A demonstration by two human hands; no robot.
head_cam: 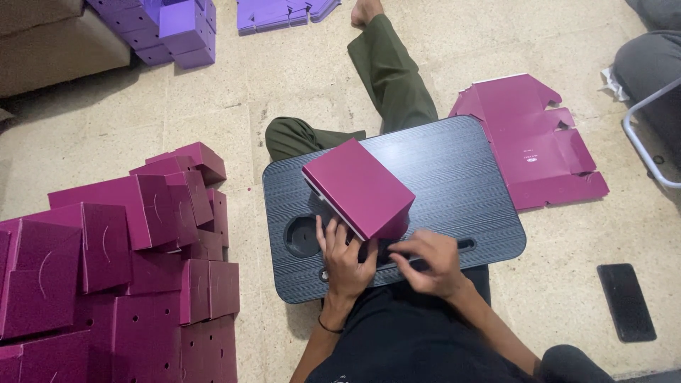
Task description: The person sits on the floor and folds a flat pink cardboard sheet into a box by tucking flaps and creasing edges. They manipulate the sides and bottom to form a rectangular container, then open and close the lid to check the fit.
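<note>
At nine o'clock a heap of folded magenta boxes (135, 262), matte card with curved slits, covers the stone floor (284, 106). At centre sits a dark lap desk (454, 184) with fine wood-grain lines and a round cup recess. On it a smooth magenta box (358, 188) tilts. The left hand (345, 259) grips its near edge, fingers spread. At the box's five o'clock, the right hand (429, 262) pinches a flap there. At two o'clock lies a flat unfolded carton (528, 138); at four o'clock, a glossy black phone (626, 301).

Olive-green trousers (390, 71), black top (404, 340), bare forearms, thin dark band (328, 328) around the left wrist.
</note>
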